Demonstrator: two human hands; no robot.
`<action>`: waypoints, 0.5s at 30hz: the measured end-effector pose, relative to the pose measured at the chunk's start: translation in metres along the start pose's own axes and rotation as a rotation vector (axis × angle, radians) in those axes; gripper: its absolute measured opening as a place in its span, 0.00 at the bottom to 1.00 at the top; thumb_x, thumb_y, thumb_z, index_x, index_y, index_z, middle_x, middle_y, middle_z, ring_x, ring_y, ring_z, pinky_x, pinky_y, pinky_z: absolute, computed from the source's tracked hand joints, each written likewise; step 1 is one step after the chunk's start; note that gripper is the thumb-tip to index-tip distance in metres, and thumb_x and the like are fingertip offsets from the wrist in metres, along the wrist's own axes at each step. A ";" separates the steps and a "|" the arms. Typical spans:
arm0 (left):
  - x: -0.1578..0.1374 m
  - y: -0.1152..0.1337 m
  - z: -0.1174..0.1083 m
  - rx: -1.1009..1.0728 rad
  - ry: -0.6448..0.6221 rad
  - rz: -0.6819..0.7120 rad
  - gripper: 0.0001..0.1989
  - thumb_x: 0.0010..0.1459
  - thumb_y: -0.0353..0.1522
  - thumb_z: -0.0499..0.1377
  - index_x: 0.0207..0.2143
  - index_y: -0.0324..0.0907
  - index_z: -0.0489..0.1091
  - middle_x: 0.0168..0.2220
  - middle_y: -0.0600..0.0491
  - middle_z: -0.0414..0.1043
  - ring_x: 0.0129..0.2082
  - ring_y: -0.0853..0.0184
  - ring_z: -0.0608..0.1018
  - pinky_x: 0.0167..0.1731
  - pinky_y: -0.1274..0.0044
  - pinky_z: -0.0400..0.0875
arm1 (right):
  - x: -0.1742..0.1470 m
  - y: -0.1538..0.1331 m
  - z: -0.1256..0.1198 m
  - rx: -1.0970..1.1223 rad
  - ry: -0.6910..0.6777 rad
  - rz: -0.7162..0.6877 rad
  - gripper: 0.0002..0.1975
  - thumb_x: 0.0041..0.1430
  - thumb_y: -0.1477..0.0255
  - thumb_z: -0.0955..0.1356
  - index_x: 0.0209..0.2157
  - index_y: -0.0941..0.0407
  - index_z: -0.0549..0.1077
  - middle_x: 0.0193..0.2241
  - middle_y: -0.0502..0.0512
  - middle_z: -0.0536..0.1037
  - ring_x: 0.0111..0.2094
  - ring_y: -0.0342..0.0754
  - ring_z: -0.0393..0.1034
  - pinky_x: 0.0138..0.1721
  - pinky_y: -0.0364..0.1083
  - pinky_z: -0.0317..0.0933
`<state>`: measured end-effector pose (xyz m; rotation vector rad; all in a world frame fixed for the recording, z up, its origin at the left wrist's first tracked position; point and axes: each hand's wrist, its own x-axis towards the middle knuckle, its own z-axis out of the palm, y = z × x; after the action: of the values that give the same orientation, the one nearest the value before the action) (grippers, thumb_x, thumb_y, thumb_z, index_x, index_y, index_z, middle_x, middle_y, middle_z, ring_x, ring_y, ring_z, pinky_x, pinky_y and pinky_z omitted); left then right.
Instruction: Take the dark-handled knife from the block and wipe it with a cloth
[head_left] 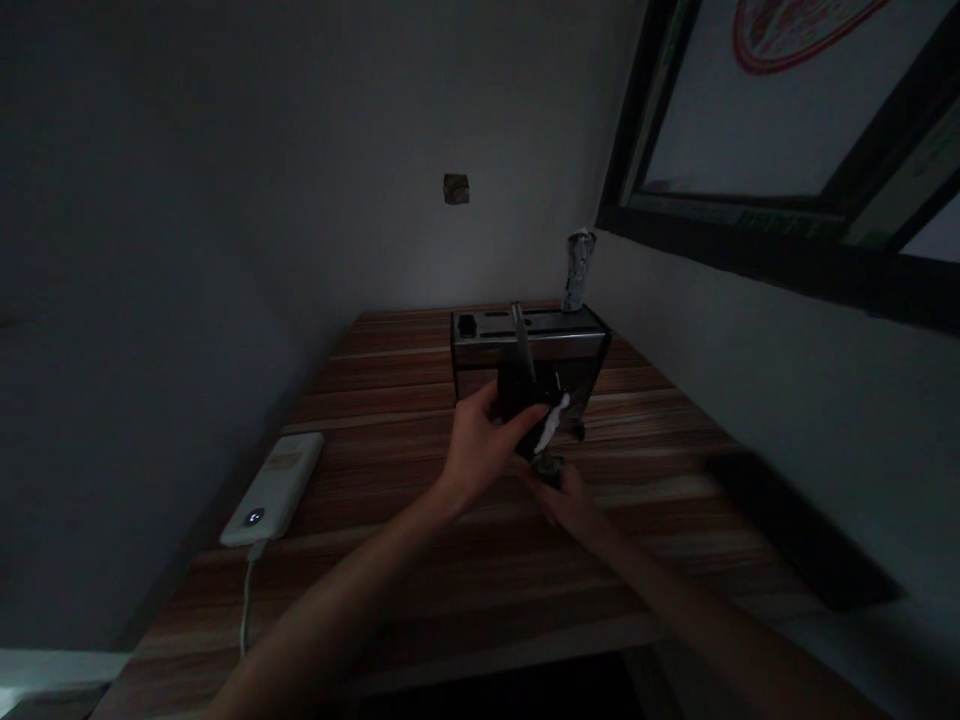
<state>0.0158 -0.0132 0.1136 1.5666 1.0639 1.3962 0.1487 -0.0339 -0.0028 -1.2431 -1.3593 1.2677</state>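
Observation:
The room is dim. My left hand (480,440) grips a small dark object (529,400) with a thin metal rod sticking up from it and a white strip on its right side. My right hand (566,495) sits just below it, fingers closed on the object's lower end. Both hands hover over a wooden table (420,560), directly in front of a dark metal box (525,345) with slots in its top.
A white power bank (276,487) with a lit indicator and a white cable lies at the table's left edge. A crumpled silvery roll (578,268) stands behind the box. A dark flat item (802,530) lies at right under a framed window.

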 end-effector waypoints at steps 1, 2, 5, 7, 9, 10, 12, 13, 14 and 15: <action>-0.001 -0.004 0.002 0.018 -0.020 0.004 0.14 0.45 0.37 0.64 0.34 0.37 0.73 0.31 0.52 0.76 0.31 0.66 0.75 0.30 0.79 0.69 | 0.000 0.000 0.000 0.011 -0.002 -0.005 0.18 0.48 0.56 0.67 0.21 0.55 0.61 0.08 0.40 0.57 0.08 0.37 0.49 0.09 0.38 0.44; -0.003 -0.008 0.005 0.034 -0.040 0.010 0.15 0.46 0.36 0.64 0.35 0.37 0.73 0.32 0.52 0.76 0.32 0.66 0.76 0.31 0.79 0.69 | 0.000 0.000 0.000 0.026 -0.002 -0.011 0.17 0.48 0.57 0.67 0.21 0.55 0.61 0.07 0.40 0.57 0.08 0.37 0.49 0.08 0.38 0.44; -0.007 -0.018 0.012 0.066 -0.107 0.017 0.15 0.47 0.36 0.63 0.38 0.37 0.72 0.34 0.52 0.76 0.35 0.65 0.76 0.34 0.78 0.69 | 0.001 0.000 -0.001 0.068 0.000 -0.034 0.14 0.47 0.62 0.67 0.19 0.54 0.60 0.06 0.40 0.57 0.07 0.37 0.48 0.08 0.37 0.43; -0.008 -0.023 0.014 0.086 -0.151 0.019 0.15 0.48 0.35 0.63 0.38 0.38 0.72 0.35 0.51 0.77 0.35 0.65 0.76 0.35 0.77 0.70 | 0.001 0.000 -0.002 0.078 0.007 -0.048 0.12 0.45 0.64 0.66 0.19 0.54 0.60 0.06 0.40 0.56 0.07 0.37 0.49 0.08 0.37 0.43; -0.010 -0.027 0.016 0.110 -0.187 0.023 0.15 0.48 0.35 0.63 0.39 0.38 0.72 0.36 0.51 0.77 0.36 0.64 0.76 0.37 0.76 0.70 | 0.001 -0.001 -0.003 0.076 0.010 -0.060 0.10 0.44 0.66 0.65 0.18 0.54 0.60 0.06 0.40 0.57 0.07 0.37 0.50 0.08 0.37 0.44; -0.010 -0.028 0.016 0.122 -0.199 0.027 0.15 0.48 0.34 0.63 0.39 0.38 0.72 0.36 0.51 0.77 0.36 0.64 0.76 0.38 0.76 0.70 | 0.000 -0.001 -0.003 0.073 0.011 -0.065 0.09 0.44 0.67 0.65 0.18 0.54 0.59 0.06 0.41 0.57 0.07 0.37 0.51 0.08 0.37 0.44; -0.011 -0.031 0.016 0.137 -0.222 0.036 0.17 0.48 0.33 0.63 0.42 0.39 0.71 0.39 0.50 0.76 0.39 0.63 0.76 0.40 0.74 0.70 | 0.000 -0.002 -0.003 0.067 0.021 -0.071 0.09 0.44 0.68 0.64 0.17 0.54 0.59 0.06 0.41 0.58 0.07 0.37 0.51 0.09 0.37 0.44; -0.011 -0.032 0.017 0.139 -0.232 0.040 0.18 0.48 0.33 0.63 0.43 0.39 0.70 0.40 0.50 0.76 0.40 0.62 0.76 0.41 0.74 0.70 | 0.000 -0.002 -0.002 0.066 0.032 -0.072 0.09 0.44 0.68 0.64 0.18 0.54 0.59 0.06 0.41 0.58 0.07 0.37 0.51 0.09 0.37 0.44; -0.012 -0.033 0.017 0.138 -0.242 0.042 0.19 0.48 0.32 0.63 0.45 0.39 0.69 0.42 0.49 0.75 0.41 0.62 0.76 0.42 0.73 0.70 | 0.000 -0.002 -0.002 0.069 0.048 -0.075 0.08 0.44 0.68 0.64 0.19 0.54 0.60 0.06 0.41 0.58 0.07 0.37 0.51 0.09 0.37 0.44; -0.013 -0.034 0.017 0.134 -0.252 0.043 0.21 0.48 0.31 0.63 0.47 0.40 0.68 0.43 0.49 0.75 0.42 0.62 0.76 0.43 0.73 0.70 | 0.000 -0.001 -0.001 0.079 0.065 -0.080 0.07 0.44 0.68 0.64 0.20 0.54 0.61 0.06 0.40 0.58 0.07 0.37 0.51 0.08 0.37 0.43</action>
<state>0.0292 -0.0132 0.0753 1.8175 0.9913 1.1374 0.1498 -0.0338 -0.0018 -1.1546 -1.2880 1.2039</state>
